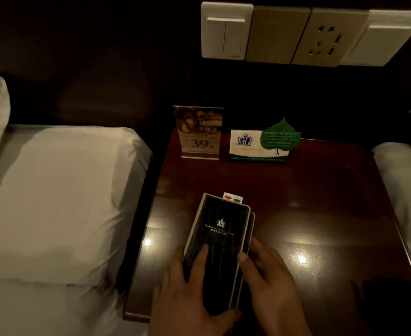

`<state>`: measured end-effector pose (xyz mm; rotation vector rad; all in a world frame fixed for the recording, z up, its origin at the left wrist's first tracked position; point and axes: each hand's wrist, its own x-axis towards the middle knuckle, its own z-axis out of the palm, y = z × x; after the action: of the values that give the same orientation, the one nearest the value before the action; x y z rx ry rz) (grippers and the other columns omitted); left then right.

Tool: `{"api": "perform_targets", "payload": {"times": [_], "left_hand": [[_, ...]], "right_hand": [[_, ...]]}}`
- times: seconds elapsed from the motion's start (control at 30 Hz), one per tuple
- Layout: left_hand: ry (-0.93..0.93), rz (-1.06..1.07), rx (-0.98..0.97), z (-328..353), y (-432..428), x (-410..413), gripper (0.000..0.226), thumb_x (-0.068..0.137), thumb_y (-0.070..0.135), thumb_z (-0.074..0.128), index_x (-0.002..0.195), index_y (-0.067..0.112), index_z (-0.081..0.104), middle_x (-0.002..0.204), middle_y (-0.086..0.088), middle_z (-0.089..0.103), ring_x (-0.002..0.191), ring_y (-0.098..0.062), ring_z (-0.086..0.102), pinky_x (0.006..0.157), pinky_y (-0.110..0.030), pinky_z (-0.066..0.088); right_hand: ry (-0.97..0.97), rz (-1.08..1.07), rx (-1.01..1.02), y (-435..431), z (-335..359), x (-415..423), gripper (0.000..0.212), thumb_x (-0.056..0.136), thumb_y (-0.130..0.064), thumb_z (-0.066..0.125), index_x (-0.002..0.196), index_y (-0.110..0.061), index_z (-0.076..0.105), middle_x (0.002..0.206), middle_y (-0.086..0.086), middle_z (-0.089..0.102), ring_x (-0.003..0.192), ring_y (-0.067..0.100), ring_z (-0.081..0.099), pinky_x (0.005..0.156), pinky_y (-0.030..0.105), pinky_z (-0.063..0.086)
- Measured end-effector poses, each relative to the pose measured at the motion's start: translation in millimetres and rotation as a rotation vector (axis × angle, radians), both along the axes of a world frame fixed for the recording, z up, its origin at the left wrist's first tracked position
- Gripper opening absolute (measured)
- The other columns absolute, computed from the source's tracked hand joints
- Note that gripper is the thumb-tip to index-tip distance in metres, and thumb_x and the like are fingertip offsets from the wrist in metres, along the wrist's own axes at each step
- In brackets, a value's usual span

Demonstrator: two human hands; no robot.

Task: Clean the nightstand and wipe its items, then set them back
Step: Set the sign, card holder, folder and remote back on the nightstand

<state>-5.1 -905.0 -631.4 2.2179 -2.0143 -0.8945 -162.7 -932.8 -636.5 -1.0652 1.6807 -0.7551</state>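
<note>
Fingers of both hands grip the near end of the black folders (217,238): the left hand (187,294) wraps the left edge with its thumb on the cover, and the right hand (272,284) pinches the right edge.

Head view: I find the stack over the nightstand's (320,202) front-left part. Its long axis runs from 6 towards 12 o'clock, and both hands are equally near. I cannot tell whether it rests on the wood. The sign stand (199,132) and leaf card (267,144) sit at 12 o'clock, well apart.

A second folder (252,226) and a white card (233,197) lie mostly hidden under the black hotel folder (217,235); the leaf card (280,139) has print too small to read
</note>
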Motion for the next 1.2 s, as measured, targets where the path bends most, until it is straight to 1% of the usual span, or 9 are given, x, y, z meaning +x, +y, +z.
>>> {"api": "perform_targets", "payload": {"times": [0.17, 0.33, 0.43, 0.57, 0.73, 0.87, 0.93, 1.1, 1.2], "left_hand": [[-0.097, 0.030, 0.005, -2.3, 4.3, -13.7, 0.118, 0.046, 0.085, 0.037, 0.125, 0.058, -0.046, 0.158, 0.003, -0.018, 0.147, -0.017, 0.011, 0.111, -0.037, 0.031], [-0.113, 0.097, 0.046, 1.5, 1.6, -25.9, 0.122, 0.053, 0.076, 0.045, 0.122, 0.051, -0.052, 0.158, -0.003, -0.015, 0.145, -0.025, 0.012, 0.111, -0.043, 0.031], [-0.061, 0.146, 0.032, 1.8, 2.4, -22.0, 0.118, 0.048, 0.071, 0.041, 0.122, 0.056, -0.049, 0.156, 0.000, -0.008, 0.144, -0.021, 0.015, 0.112, -0.043, 0.033], [0.137, 0.185, 0.041, 4.2, 6.1, -4.6, 0.115, 0.045, 0.070, 0.049, 0.127, 0.067, -0.031, 0.152, 0.011, 0.008, 0.139, -0.014, 0.021, 0.112, -0.038, 0.037], [0.525, 0.312, 0.067, 11.1, 4.4, 15.1, 0.112, 0.040, 0.058, 0.064, 0.141, 0.065, 0.014, 0.142, 0.020, 0.029, 0.135, -0.007, 0.032, 0.110, -0.033, 0.038], [0.837, 0.461, 0.092, 14.2, 3.2, 25.5, 0.103, 0.039, 0.043, 0.074, 0.136, 0.058, 0.043, 0.134, 0.024, 0.048, 0.123, 0.004, 0.048, 0.101, -0.028, 0.045], [0.935, 0.523, 0.107, 15.7, 2.9, 27.3, 0.100, 0.039, 0.037, 0.075, 0.134, 0.053, 0.050, 0.136, 0.021, 0.054, 0.121, 0.003, 0.054, 0.099, -0.031, 0.049], [0.991, 0.528, 0.087, 12.6, 6.8, 28.7, 0.095, 0.047, 0.027, 0.079, 0.134, 0.052, 0.052, 0.134, 0.026, 0.054, 0.108, 0.024, 0.051, 0.074, -0.002, 0.047], [0.971, 0.537, 0.067, 12.9, 7.4, 24.3, 0.099, 0.042, 0.033, 0.081, 0.134, 0.052, 0.051, 0.133, 0.024, 0.052, 0.114, 0.018, 0.050, 0.085, -0.011, 0.048]], "right_hand": [[-0.047, 0.038, 0.048, -5.4, -7.1, 5.6, 0.035, 0.089, -0.028, 0.065, 0.115, -0.051, 0.060, 0.110, -0.014, 0.060, 0.098, 0.002, 0.065, 0.088, 0.035, 0.057], [-0.222, -0.027, 0.109, -2.5, -13.4, 7.5, 0.025, 0.091, -0.030, 0.063, 0.111, -0.046, 0.067, 0.109, -0.004, 0.069, 0.097, 0.007, 0.069, 0.087, 0.038, 0.058], [-0.263, -0.090, 0.114, -10.2, -8.9, -0.9, 0.020, 0.095, -0.028, 0.057, 0.106, -0.036, 0.072, 0.098, -0.001, 0.074, 0.087, 0.016, 0.071, 0.069, 0.031, 0.059], [-0.166, -0.159, 0.011, -44.8, -8.6, -13.4, 0.025, 0.097, -0.021, 0.055, 0.120, -0.022, 0.064, 0.103, 0.004, 0.069, 0.078, 0.011, 0.069, 0.059, 0.023, 0.057], [0.128, 0.181, -0.096, -101.4, -5.8, -7.7, 0.043, 0.100, -0.032, 0.047, 0.143, -0.028, 0.045, 0.146, -0.006, 0.044, 0.126, 0.019, 0.052, 0.097, 0.048, 0.051], [0.193, 0.320, -0.060, -119.8, -0.7, -6.3, 0.038, 0.101, -0.030, 0.044, 0.138, -0.021, 0.052, 0.136, 0.000, 0.052, 0.120, 0.023, 0.055, 0.097, 0.049, 0.050], [0.192, 0.287, -0.044, -119.0, -1.0, -14.2, 0.034, 0.101, -0.026, 0.046, 0.132, -0.018, 0.058, 0.131, 0.002, 0.057, 0.117, 0.023, 0.057, 0.096, 0.049, 0.050], [-0.031, 0.124, 0.039, -105.9, 0.5, -28.6, 0.029, 0.100, -0.022, 0.050, 0.127, -0.022, 0.060, 0.122, 0.002, 0.063, 0.097, 0.011, 0.063, 0.068, 0.028, 0.055], [-0.061, 0.171, 0.048, -101.8, 0.7, -19.6, 0.033, 0.100, -0.022, 0.051, 0.133, -0.025, 0.055, 0.129, -0.001, 0.058, 0.106, 0.017, 0.062, 0.072, 0.030, 0.055]]}}
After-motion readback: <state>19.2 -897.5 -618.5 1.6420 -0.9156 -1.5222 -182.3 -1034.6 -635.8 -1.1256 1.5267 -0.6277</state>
